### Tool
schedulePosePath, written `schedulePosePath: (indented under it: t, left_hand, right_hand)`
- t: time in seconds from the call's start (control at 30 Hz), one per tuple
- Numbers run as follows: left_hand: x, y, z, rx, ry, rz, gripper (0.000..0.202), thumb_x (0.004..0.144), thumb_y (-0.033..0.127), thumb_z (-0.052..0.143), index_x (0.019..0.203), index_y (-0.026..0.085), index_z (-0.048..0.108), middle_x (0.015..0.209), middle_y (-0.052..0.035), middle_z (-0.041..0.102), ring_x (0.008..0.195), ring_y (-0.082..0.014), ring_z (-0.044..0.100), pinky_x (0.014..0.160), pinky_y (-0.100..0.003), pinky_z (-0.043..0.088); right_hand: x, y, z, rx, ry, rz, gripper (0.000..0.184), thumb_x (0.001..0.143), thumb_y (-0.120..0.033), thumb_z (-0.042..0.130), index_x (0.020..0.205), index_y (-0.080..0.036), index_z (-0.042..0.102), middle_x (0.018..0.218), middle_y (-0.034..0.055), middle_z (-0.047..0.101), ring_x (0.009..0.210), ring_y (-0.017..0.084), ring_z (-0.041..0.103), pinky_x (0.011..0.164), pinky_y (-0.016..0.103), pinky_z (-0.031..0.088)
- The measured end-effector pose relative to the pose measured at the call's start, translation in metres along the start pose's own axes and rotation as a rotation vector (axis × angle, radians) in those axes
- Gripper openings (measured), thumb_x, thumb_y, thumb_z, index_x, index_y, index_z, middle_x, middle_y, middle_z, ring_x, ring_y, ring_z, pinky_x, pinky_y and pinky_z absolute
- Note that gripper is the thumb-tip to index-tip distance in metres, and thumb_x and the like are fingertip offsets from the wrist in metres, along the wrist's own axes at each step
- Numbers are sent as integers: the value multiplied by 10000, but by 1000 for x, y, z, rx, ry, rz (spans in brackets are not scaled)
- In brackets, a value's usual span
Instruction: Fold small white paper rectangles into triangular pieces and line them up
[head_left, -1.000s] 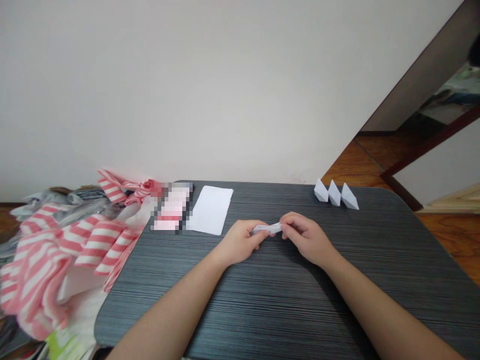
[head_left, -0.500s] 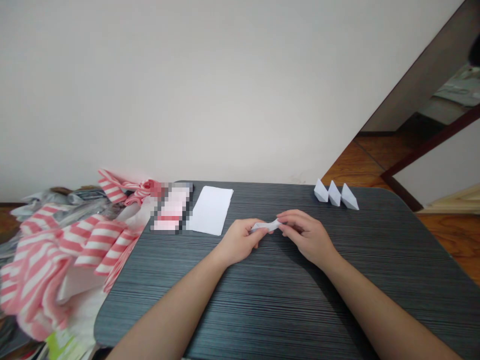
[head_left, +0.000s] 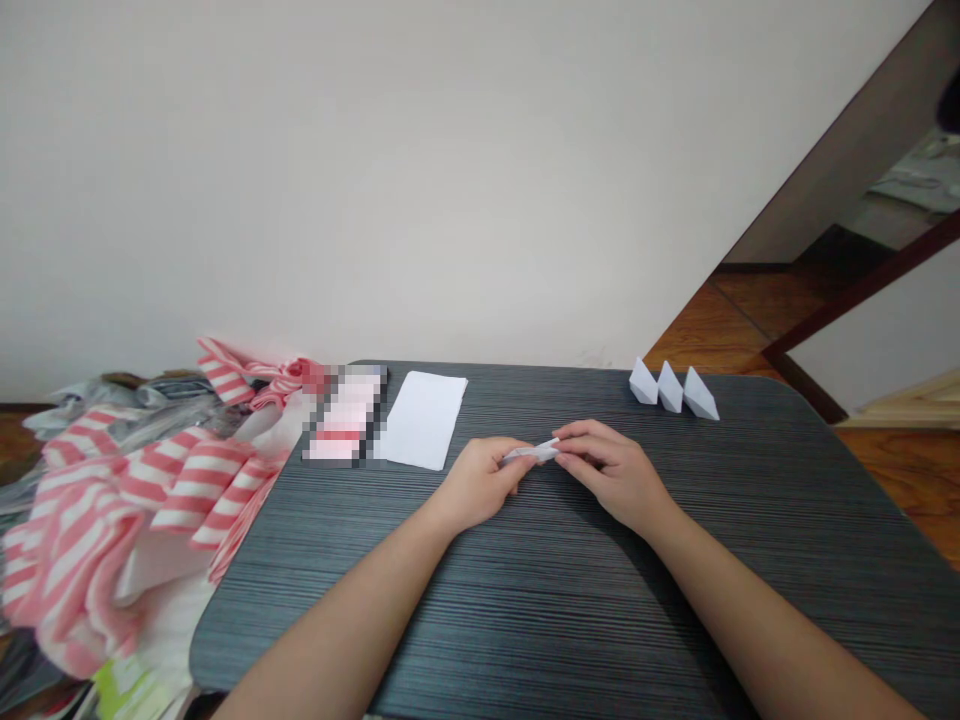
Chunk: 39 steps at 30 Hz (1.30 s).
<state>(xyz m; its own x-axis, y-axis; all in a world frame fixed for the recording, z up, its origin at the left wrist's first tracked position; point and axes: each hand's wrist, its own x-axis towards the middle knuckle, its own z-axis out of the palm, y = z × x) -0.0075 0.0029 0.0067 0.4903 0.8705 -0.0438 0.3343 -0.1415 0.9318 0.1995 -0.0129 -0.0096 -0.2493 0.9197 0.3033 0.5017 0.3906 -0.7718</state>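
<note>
Left to right along the dark grey grained surface (head_left: 600, 620): pink-and-white striped cloth (head_left: 150, 490) is heaped past the left edge, over the near-left corner area. A pixelated item (head_left: 345, 415) is placed at the far edge, pink and white, too blurred to identify. A white paper sheet (head_left: 421, 420) is laid flat just right of it, also by the far edge.

Centre of the surface, nearer the far edge than the near one: a folded paper strip (head_left: 529, 453) is held between both hands. Long axis runs roughly left to right across the surface, tilted slightly up at the right end. Left hand (head_left: 478, 482) is pinched on the left end, right hand (head_left: 611, 476) on the right end. Both grips are closed on the strip, so the hands are nearly together, only the strip showing between the fingertips. Neither hand is clearly nearer; the strip's middle sits about level between them. Contact with the surface cannot be told.

Well right of the hands, three folded paper pieces (head_left: 673, 390) are stood in a tight row at the far edge. Wooden floor (head_left: 750, 310) is seen past the right corner.
</note>
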Motion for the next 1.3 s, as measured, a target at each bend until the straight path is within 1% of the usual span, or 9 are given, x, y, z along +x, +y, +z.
schedulePosePath:
  t: [0.17, 0.33, 0.5, 0.63, 0.7, 0.83, 0.97, 1.13, 1.3]
  left_hand:
    - [0, -2, 0, 3, -4, 11, 357, 886, 397, 429, 1001, 169, 677, 577, 10, 543, 537, -107, 492, 531, -209, 374]
    - [0, -2, 0, 36, -9, 36, 345, 893, 379, 423, 979, 167, 681, 586, 10, 551, 544, -107, 498, 547, -213, 377]
    - [0, -1, -1, 29, -22, 27, 332, 894, 370, 425, 953, 164, 677, 576, 15, 543, 536, -104, 491, 544, -210, 371]
    - [0, 1, -1, 14, -27, 65, 316, 889, 360, 438, 854, 150, 671, 583, 17, 526, 554, -98, 489, 571, -206, 377]
    - [1, 1, -1, 10, -37, 86, 315, 889, 352, 439, 809, 143, 661, 589, 17, 522, 564, -97, 490, 581, -204, 378]
    - [1, 1, -1, 18, -45, 77, 306, 892, 333, 431, 824, 139, 657, 586, 17, 523, 565, -97, 491, 577, -200, 376]
    - [0, -1, 0, 28, -27, 70, 303, 894, 340, 428, 880, 148, 663, 577, 22, 520, 550, -96, 486, 559, -199, 372]
    - [0, -3, 0, 35, -8, 49, 327, 903, 363, 409, 949, 159, 661, 565, 25, 520, 531, -98, 485, 535, -201, 367]
    - [0, -1, 0, 49, -7, 87, 306, 902, 332, 415, 882, 152, 662, 590, 18, 535, 556, -98, 500, 555, -203, 372]
  right_hand:
    - [-1, -1, 0, 21, -20, 11, 147, 839, -267, 573, 915, -243, 696, 1054, 69, 611, 653, 141, 569, 558, 282, 462]
    - [1, -3, -1, -14, -21, -22, 159, 860, -247, 539, 886, -241, 695, 1023, 71, 619, 789, 187, 592, 631, 305, 466]
    - [1, -3, -1, -30, -18, -44, 177, 870, -237, 526, 905, -243, 699, 1023, 68, 623, 875, 206, 596, 726, 330, 479]
    - [2, -1, -1, -33, -10, -62, 182, 873, -225, 523, 929, -243, 696, 1029, 69, 620, 929, 213, 588, 781, 343, 477]
    - [1, 0, 1, -17, -6, -59, 175, 870, -221, 529, 946, -239, 685, 1043, 70, 612, 903, 204, 589, 729, 326, 484]
    - [0, 0, 3, 54, 29, -8, 149, 859, -216, 545, 974, -219, 640, 1083, 76, 582, 728, 149, 575, 568, 274, 466]
    - [-1, -2, 2, 14, 26, -9, 110, 858, -209, 546, 867, -212, 656, 1066, 65, 580, 678, 132, 554, 581, 283, 449]
    - [-1, -4, 1, 27, -2, -2, 125, 853, -221, 557, 912, -219, 667, 1094, 69, 562, 642, 120, 545, 575, 284, 455]
    - [-1, -4, 1, 23, -19, 9, 99, 853, -213, 557, 872, -206, 654, 1087, 66, 557, 637, 115, 534, 564, 275, 443]
